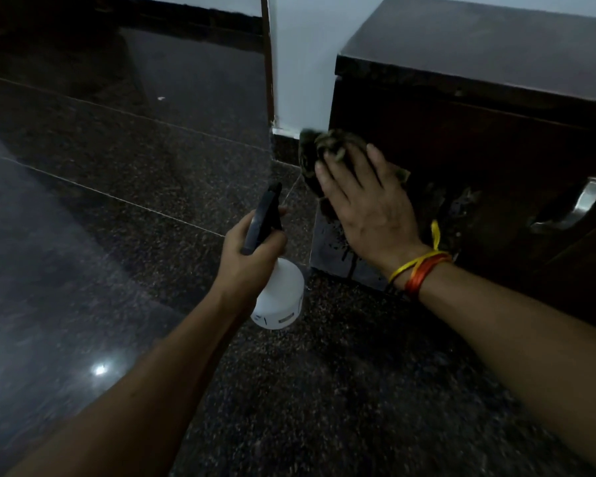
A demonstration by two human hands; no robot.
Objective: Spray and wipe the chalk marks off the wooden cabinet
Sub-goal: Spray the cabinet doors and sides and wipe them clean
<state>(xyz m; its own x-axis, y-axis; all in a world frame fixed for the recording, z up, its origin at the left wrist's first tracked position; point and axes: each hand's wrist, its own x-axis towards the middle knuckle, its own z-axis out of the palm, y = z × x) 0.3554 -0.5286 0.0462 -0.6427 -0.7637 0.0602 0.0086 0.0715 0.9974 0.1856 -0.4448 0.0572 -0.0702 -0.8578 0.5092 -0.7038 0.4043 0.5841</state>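
A dark wooden cabinet [479, 125] stands at the right against a pale wall. My right hand [369, 208], fingers spread flat, presses a dark patterned cloth [320, 146] against the lower left of the cabinet's front, near its corner. Wet drips and streaks show on the wood below and beside the hand. My left hand [252, 249] grips the neck of a white spray bottle [279, 297] with a black trigger head, held just left of the cabinet above the floor. Chalk marks are not clearly visible in the dim light.
A metal handle [575, 208] sits on the cabinet front at the right. Polished dark granite floor [117, 201] spreads to the left and below. The pale wall [300, 63] with a dark skirting runs behind the cabinet's left side.
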